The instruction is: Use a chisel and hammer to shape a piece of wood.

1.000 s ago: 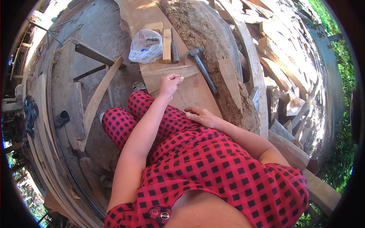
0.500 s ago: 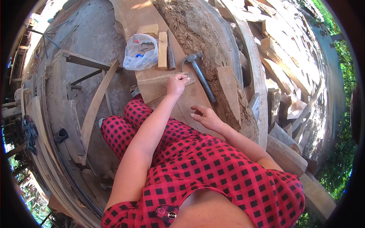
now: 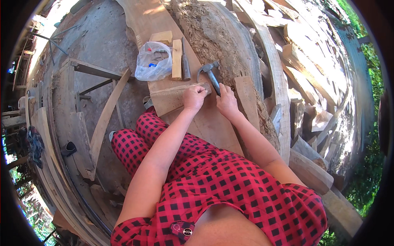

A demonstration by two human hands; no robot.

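Note:
My right hand (image 3: pixel 226 100) is wrapped round the handle of a claw hammer (image 3: pixel 212 77), whose head points away from me. My left hand (image 3: pixel 194 98) rests by the right end of a short wooden piece (image 3: pixel 167 102), thumb and fingers pinched together; whatever is between them is too small to make out. This piece lies across a long, wide plank (image 3: pixel 213 131) in front of me. Just beyond it are a narrow wood block (image 3: pixel 177 61), a dark chisel-like tool (image 3: pixel 186 63) and a clear plastic bag (image 3: pixel 143 73) with small items inside, one blue.
Another wood block (image 3: pixel 161 37) lies behind the bag. Right of the plank is a rough-barked log slab (image 3: pixel 230 49) with a pointed wood offcut (image 3: pixel 246 94) on it. Split timber (image 3: pixel 303 74) is heaped farther right. A wooden frame (image 3: pixel 96 71) stands at left.
My right hand has moved forward from above the plank and taken hold of the hammer, whose handle has shifted slightly. My left hand stays pinched at the short wooden piece.

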